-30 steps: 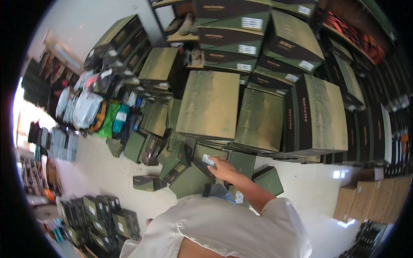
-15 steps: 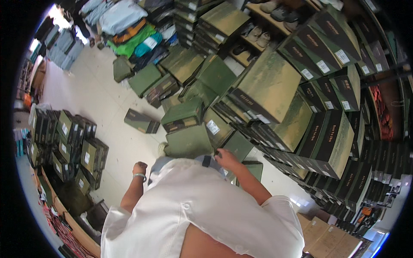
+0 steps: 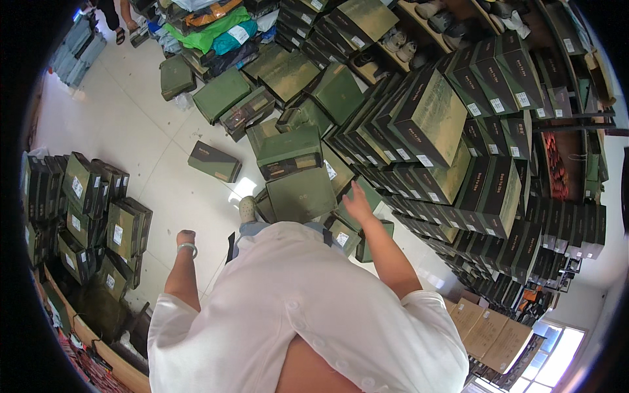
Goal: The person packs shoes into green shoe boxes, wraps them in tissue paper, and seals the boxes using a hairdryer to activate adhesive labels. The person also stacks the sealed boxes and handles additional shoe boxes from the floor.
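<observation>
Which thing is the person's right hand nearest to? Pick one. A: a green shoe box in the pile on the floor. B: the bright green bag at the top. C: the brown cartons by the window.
A: the right hand reaches over a green shoe box in the floor pile.

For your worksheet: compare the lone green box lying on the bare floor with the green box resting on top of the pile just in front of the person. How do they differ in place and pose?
The lone box lies by itself on the white floor, touching nothing; the top box rests on other boxes in the pile. The lone box is far from both hands; the top box sits nearer the right hand. Both are closed, dark green, oblong cartons.
</observation>
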Action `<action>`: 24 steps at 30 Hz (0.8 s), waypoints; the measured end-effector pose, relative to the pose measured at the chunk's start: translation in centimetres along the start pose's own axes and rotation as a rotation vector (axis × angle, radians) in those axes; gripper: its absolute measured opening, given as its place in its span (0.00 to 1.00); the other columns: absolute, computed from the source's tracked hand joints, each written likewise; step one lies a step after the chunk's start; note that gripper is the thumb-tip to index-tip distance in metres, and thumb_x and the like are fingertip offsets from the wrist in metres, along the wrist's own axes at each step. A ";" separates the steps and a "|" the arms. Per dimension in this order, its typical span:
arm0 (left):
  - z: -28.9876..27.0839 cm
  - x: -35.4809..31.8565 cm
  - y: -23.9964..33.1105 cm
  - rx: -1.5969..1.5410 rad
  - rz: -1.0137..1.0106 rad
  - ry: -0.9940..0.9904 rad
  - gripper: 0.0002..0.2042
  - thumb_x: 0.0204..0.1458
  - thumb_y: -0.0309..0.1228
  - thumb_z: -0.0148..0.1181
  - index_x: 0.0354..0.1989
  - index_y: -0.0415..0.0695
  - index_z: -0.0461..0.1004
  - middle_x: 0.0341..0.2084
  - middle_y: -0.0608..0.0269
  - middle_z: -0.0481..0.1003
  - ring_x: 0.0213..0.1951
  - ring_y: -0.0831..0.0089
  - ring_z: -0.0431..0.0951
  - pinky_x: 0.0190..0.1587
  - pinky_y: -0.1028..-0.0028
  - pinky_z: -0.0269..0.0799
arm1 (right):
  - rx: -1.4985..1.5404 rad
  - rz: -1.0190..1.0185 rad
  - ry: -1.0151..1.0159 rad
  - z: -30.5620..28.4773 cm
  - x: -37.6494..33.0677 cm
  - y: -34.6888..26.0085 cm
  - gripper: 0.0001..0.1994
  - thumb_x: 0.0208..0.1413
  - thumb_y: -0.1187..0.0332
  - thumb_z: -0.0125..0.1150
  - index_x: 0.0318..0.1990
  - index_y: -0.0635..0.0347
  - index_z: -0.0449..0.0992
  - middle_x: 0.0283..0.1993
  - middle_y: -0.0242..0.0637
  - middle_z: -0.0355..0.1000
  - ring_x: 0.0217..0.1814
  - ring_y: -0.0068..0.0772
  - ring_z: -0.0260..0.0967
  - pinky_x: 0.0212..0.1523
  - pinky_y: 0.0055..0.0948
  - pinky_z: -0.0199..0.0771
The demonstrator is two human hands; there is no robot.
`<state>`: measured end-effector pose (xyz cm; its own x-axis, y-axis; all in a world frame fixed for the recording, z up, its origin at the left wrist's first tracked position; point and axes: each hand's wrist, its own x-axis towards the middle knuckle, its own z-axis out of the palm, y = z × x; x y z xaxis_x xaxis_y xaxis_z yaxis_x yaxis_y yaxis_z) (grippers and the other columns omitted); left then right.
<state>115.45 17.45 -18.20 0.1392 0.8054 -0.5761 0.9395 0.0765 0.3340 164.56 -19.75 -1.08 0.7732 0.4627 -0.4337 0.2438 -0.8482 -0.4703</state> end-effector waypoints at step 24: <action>4.2 -1.5 4.6 -0.003 0.061 0.032 0.08 0.39 0.31 0.62 0.25 0.39 0.78 0.29 0.50 0.80 0.36 0.57 0.81 0.42 0.65 0.75 | -0.082 0.140 -0.067 -5.6 5.3 0.4 0.41 0.53 0.61 0.58 0.70 0.62 0.45 0.76 0.47 0.33 0.76 0.45 0.40 0.67 0.38 0.57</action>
<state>120.86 14.13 -18.91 0.1860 0.8269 -0.5306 0.9285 0.0286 0.3701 172.04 -19.05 0.68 0.7630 0.3525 -0.5418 0.1858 -0.9224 -0.3385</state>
